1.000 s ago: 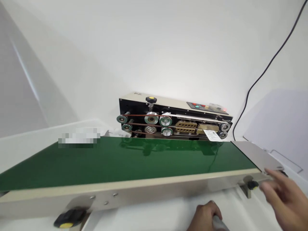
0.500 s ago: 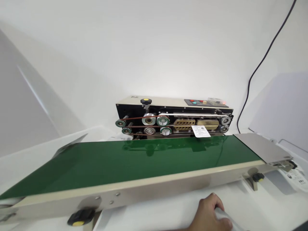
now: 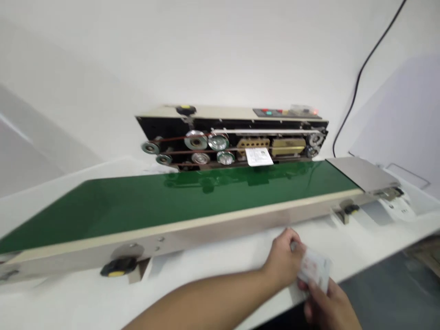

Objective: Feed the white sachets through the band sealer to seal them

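Note:
My left hand (image 3: pixel 283 259) and my right hand (image 3: pixel 326 307) hold a small white printed pouch (image 3: pixel 314 270) between them, at the table's front edge. The pouch looks flat, and my fingers hide its lower part. Behind them runs a band sealer (image 3: pixel 227 123) with exposed pulleys, belts and brass blocks. A white printed bag (image 3: pixel 259 156) hangs in its belts above a long green conveyor belt (image 3: pixel 137 213). Neither hand touches the machine or conveyor.
A steel plate (image 3: pixel 357 174) ends the conveyor at right, past which a white printed item (image 3: pixel 400 206) lies on the white table (image 3: pixel 220 250). Black-and-yellow knobs (image 3: pixel 117 270) sit on the conveyor's beige frame (image 3: pixel 172 233). A black cable (image 3: pixel 360 78) runs up the wall.
My right hand has come in from the conveyor's right end to the pouch at the front. The white bag has moved left along the sealer, and the view has tilted and shifted.

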